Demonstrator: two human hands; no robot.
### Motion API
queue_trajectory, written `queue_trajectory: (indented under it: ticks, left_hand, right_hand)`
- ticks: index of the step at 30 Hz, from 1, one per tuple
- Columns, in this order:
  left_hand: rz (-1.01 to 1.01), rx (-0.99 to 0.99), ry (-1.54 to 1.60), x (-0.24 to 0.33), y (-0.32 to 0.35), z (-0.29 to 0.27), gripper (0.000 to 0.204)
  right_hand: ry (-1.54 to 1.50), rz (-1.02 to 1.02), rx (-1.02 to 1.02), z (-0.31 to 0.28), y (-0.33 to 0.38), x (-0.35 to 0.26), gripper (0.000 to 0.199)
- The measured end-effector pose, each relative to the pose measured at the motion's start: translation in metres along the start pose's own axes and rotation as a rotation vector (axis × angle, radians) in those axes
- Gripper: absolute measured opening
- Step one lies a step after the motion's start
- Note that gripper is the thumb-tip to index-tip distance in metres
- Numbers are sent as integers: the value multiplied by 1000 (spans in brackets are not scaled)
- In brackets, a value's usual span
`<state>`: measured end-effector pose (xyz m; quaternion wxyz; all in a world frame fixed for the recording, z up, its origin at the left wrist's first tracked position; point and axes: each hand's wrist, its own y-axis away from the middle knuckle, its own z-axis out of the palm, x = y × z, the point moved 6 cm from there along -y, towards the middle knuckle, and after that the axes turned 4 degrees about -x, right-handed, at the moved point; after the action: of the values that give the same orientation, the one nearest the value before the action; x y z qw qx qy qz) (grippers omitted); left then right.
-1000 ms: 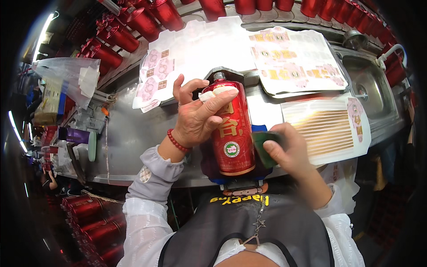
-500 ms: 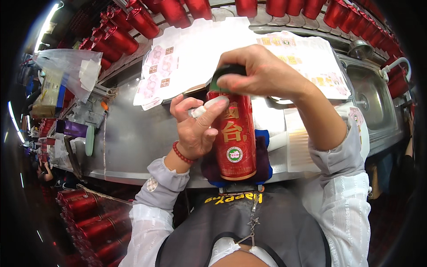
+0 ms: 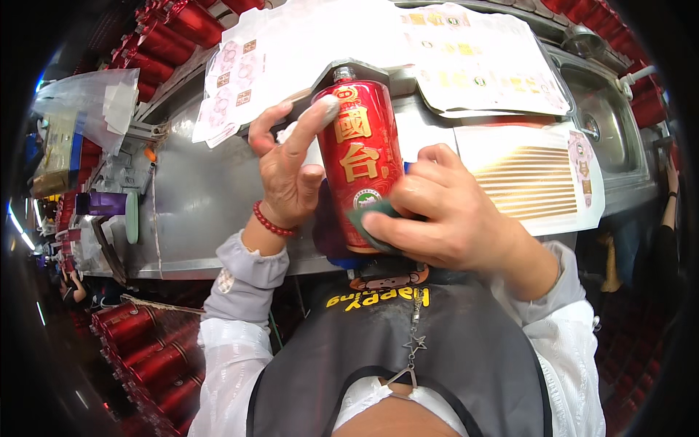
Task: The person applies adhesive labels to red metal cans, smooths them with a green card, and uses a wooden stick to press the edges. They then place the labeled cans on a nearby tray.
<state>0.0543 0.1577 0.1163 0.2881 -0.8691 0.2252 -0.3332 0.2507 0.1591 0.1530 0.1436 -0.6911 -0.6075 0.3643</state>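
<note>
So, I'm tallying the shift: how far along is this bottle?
The red bottle already carries gold characters and a round label. In hand: the left hand steadies it while the right hand presses a green pad on its lower front. Left: label sheets and rows of red bottles wait around.

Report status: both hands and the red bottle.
Left hand steadies red bottle, taped forefinger along its side. Right hand presses dark green pad on bottle's lower front. Label sheets lie behind on metal bench.
</note>
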Motion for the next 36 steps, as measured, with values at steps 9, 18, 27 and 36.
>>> queue_trajectory:
  ticks: [9, 18, 27, 36]
  left_hand:
    - [363, -337, -303, 49, 9, 16, 59]
    - [43, -103, -173, 65, 99, 13, 66]
    - [-59, -53, -231, 53, 82, 1, 69]
    - [-20, -115, -268, 48, 68, -5, 64]
  right_hand:
    - [-394, 728, 376, -15, 76, 30, 17]
    - [-682, 886, 486, 50, 77, 48, 23]
    - [-584, 874, 499, 42, 70, 54, 21]
    - [-625, 883, 456, 41, 74, 55, 16]
